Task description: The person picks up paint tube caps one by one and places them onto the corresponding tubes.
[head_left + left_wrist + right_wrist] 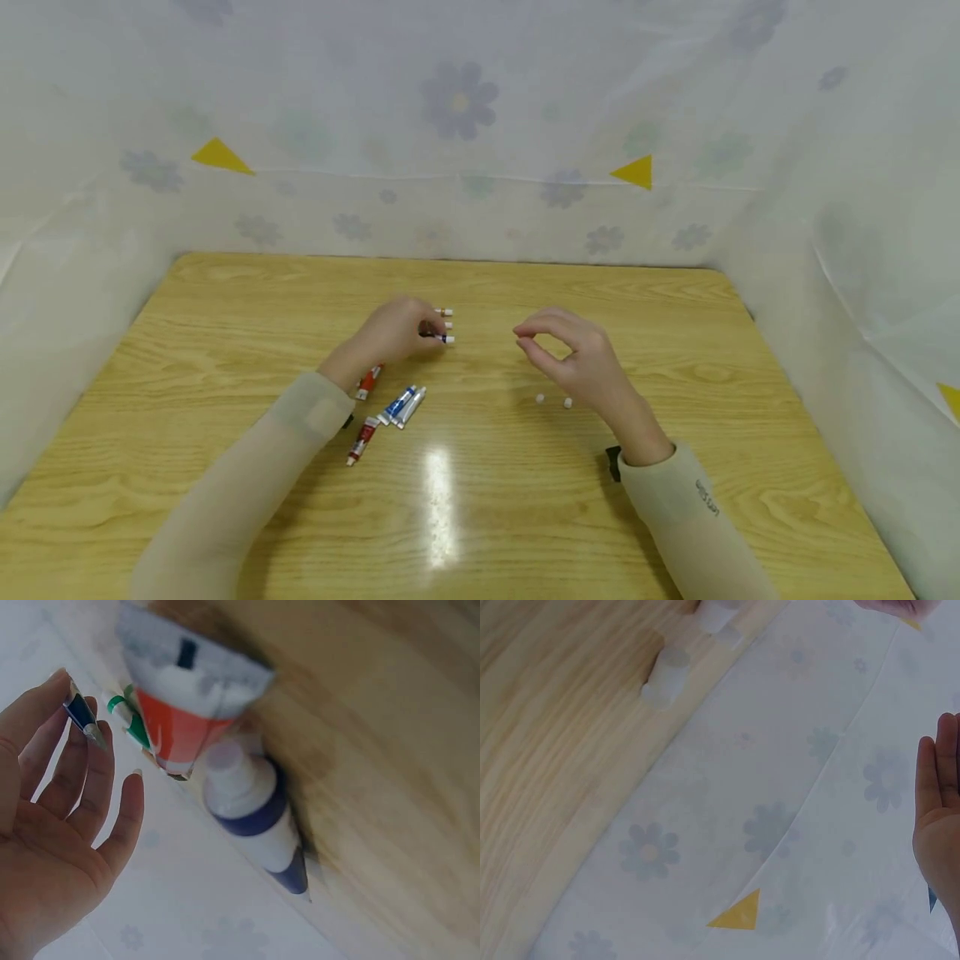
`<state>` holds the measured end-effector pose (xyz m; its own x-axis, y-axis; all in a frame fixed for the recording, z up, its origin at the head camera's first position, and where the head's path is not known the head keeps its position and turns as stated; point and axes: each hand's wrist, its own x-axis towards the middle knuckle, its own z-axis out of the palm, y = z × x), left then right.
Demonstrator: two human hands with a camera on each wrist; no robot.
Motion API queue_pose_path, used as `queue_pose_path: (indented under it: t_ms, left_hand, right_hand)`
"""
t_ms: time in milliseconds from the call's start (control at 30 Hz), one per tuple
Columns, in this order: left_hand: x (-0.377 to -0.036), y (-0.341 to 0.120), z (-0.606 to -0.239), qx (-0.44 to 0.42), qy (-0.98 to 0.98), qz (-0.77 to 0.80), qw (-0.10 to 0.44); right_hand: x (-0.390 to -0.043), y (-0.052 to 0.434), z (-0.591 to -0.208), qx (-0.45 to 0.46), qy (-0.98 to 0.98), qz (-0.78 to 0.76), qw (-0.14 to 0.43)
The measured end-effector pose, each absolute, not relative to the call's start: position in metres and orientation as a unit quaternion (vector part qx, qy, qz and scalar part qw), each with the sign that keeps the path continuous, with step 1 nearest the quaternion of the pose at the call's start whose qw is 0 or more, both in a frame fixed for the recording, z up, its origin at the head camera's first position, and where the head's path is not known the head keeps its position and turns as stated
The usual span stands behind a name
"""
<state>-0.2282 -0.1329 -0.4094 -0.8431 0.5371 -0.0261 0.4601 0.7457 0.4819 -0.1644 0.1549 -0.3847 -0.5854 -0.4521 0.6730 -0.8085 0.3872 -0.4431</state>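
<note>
The left hand [397, 329] pinched a dark-blue tube [80, 714], best held steady; the right hand's [588, 354] fingers were narrow, contents unclear.

Near the L hand [393, 329] there are 3 tubes [447, 340], incl. 1 pinched; nearer the person than it, 4 tubes [398, 405]; to its right, 2 white caps [567, 403] and 1 R hand [577, 350].

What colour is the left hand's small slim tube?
Dark blue tube, pale end; best: left wrist view.
</note>
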Motion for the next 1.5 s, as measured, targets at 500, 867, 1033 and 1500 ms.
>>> queue_pose_path:
  t_ms: [500,867,1033,1500]
  left_hand:
    - [-0.233,-0.13,-0.421,0.265,0.942,0.181,0.095]
    - [-0.235,-0.129,-0.423,0.255,0.952,0.149,0.082]
    - [-0.235,-0.128,-0.423,0.251,0.953,0.147,0.079]
    - [-0.235,-0.128,-0.424,0.251,0.954,0.152,0.064]
  right_hand:
    - [-0.163,0.156,-0.387,0.386,-0.806,0.391,0.219]
    - [-0.165,0.154,-0.384,0.389,-0.804,0.391,0.223]
    - [-0.166,0.154,-0.385,0.393,-0.801,0.39,0.228]
    - [-0.165,0.154,-0.386,0.392,-0.802,0.387,0.231]
